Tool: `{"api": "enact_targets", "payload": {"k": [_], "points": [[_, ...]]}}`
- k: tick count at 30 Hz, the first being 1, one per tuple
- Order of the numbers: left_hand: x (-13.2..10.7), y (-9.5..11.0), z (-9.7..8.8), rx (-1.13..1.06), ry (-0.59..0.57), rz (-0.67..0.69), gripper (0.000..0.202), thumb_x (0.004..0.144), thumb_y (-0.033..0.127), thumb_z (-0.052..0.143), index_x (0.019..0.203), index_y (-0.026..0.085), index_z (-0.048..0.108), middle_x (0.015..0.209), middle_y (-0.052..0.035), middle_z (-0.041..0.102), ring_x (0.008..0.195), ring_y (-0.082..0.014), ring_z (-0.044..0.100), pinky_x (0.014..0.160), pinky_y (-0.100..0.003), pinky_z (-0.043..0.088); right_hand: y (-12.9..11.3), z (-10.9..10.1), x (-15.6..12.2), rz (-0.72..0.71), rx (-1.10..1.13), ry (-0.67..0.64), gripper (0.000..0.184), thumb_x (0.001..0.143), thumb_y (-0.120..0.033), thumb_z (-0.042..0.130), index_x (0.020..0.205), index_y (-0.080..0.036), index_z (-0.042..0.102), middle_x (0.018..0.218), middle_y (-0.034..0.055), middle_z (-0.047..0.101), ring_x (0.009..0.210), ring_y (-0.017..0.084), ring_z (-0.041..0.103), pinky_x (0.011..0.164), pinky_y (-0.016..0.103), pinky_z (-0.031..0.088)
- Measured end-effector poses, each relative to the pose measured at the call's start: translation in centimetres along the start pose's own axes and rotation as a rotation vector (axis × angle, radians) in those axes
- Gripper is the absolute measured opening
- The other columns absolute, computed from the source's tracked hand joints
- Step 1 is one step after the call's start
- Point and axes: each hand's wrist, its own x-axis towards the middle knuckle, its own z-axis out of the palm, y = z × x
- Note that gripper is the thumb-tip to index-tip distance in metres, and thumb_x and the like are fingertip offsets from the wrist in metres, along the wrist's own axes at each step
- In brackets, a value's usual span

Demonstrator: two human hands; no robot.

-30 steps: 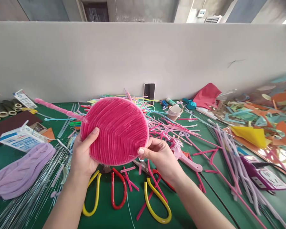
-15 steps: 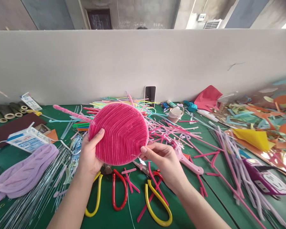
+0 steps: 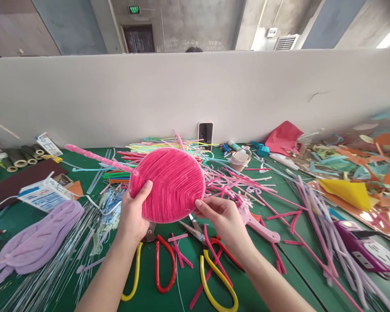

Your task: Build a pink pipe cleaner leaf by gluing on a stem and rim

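Note:
A round pink disc (image 3: 169,184) made of coiled fuzzy pipe cleaner is held up over the green table (image 3: 169,286). My left hand (image 3: 134,214) grips its lower left edge, thumb on the front. At the disc's lower right rim, my right hand (image 3: 222,216) pinches the edge with thumb and fingers. A loose pink pipe-cleaner tail (image 3: 97,158) runs out from the disc to the upper left. Below the hands lie scissors (image 3: 195,232) and pliers with red and yellow looped handles (image 3: 164,264).
Loose coloured pipe cleaners (image 3: 234,177) litter the table behind the disc. A lilac bundle (image 3: 35,240) and silver wires (image 3: 52,268) lie at left, a pink glue gun (image 3: 258,225) and a purple power strip (image 3: 365,247) at right. A phone (image 3: 205,135) leans on the grey partition.
The disc and both hands have sunk lower and moved a little farther away and to the right. The camera has tilted up, showing more of the room beyond the partition.

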Motion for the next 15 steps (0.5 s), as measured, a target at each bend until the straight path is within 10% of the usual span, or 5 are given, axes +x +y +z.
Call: {"api": "enact_targets", "payload": {"k": [15], "points": [[-0.2,-1.0,0.2,-0.037,-0.026,-0.124,0.042,0.070,0.031,0.084,0.107,0.022,0.068,0.097,-0.0059,0.076,0.099,-0.0289,0.072,0.082,-0.039,0.060,-0.1,-0.4,0.8,0.023,0.114,0.039,0.037,0.068,-0.053,0.082,0.075,-0.018,0.076,0.071,0.0030,0.072,0.066,0.015,0.067,0.070,0.029,0.058]]}}
